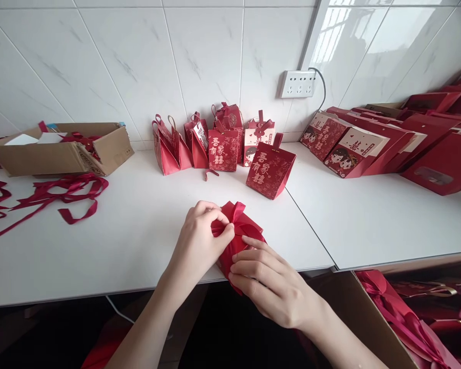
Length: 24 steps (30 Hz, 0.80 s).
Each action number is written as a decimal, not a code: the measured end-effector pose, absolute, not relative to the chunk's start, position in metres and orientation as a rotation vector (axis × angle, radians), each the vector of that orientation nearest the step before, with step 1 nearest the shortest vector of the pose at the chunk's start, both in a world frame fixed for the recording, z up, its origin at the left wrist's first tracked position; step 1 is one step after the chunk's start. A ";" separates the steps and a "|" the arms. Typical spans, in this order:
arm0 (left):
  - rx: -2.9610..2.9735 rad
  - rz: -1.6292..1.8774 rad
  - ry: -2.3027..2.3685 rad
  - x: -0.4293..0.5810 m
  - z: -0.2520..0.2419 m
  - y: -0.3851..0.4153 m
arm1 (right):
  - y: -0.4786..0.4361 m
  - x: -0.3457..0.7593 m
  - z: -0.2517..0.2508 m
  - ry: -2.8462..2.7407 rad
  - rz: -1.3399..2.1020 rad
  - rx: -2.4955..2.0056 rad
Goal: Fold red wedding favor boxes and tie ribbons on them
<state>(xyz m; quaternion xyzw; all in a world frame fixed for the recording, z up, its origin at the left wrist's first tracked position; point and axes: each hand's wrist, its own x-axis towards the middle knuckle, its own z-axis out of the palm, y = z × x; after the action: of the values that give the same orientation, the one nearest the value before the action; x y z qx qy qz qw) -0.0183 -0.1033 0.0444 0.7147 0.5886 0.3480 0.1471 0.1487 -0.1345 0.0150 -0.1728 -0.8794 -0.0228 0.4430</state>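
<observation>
A small red gift box sits at the table's front edge, a red satin ribbon looped into a bow on its top. My left hand pinches the ribbon by the knot, thumb and forefinger together. From the right, my right hand curls its fingers over the box's side and the ribbon tail, steadying both. Its palm side and the lower part of the box are hidden. Just behind stands a red handled gift box with white lettering.
Several small gift boxes line the tiled wall. An open cardboard box stands at the left, loose ribbons before it. Folded red boxes lean at the right, below a power socket. A carton of bowed boxes sits below the table.
</observation>
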 end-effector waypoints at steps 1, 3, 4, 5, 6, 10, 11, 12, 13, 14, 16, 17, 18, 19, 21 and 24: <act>2.051 1.002 1.693 -0.018 0.044 -0.103 | -0.134 0.148 0.014 -2.175 -0.054 -0.426; 2.039 1.004 1.692 -0.019 0.044 -0.102 | -0.134 0.147 0.013 -2.165 -0.051 -0.421; 2.034 1.005 1.690 -0.019 0.044 -0.101 | -0.134 0.145 0.012 -2.162 -0.048 -0.417; 2.028 1.006 1.688 -0.019 0.044 -0.101 | -0.134 0.144 0.011 -2.162 -0.042 -0.412; 2.021 1.008 1.685 -0.019 0.044 -0.100 | -0.135 0.144 0.011 -2.164 -0.033 -0.408; 1.993 1.005 1.660 -0.021 0.043 -0.099 | -0.140 0.152 0.015 -2.154 0.055 -0.381; 1.984 1.001 1.655 -0.022 0.043 -0.099 | -0.142 0.156 0.017 -2.103 0.087 -0.394; 1.973 0.996 1.652 -0.022 0.042 -0.099 | -0.143 0.162 0.019 -2.020 0.118 -0.456; 1.962 0.990 1.648 -0.022 0.042 -0.099 | -0.143 0.168 0.022 -1.919 0.161 -0.581; 1.952 0.986 1.644 -0.023 0.041 -0.100 | -0.143 0.174 0.023 -1.823 0.229 -0.751; 1.944 0.982 1.635 -0.023 0.041 -0.100 | -0.142 0.181 0.025 -1.721 0.485 -1.121; 1.942 0.984 1.632 -0.023 0.041 -0.100 | -0.141 0.183 0.025 -1.726 0.682 -1.257; 1.940 0.988 1.633 -0.023 0.041 -0.100 | -0.139 0.183 0.024 -1.749 0.896 -1.329; 1.940 0.992 1.634 -0.023 0.041 -0.101 | -0.138 0.181 0.023 -1.768 1.073 -1.345; 1.945 0.994 1.633 -0.023 0.041 -0.101 | -0.136 0.175 0.019 -1.752 1.160 -1.337; 1.969 0.989 1.621 -0.023 0.042 -0.100 | -0.132 0.170 0.012 -1.732 0.620 -1.276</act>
<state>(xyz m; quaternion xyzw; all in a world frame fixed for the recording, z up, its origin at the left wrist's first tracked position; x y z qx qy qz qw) -0.0227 -0.1002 0.0416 0.7050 0.5805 0.3541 0.2016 0.1705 -0.1321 0.0122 -0.5130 -0.6962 0.2490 0.4361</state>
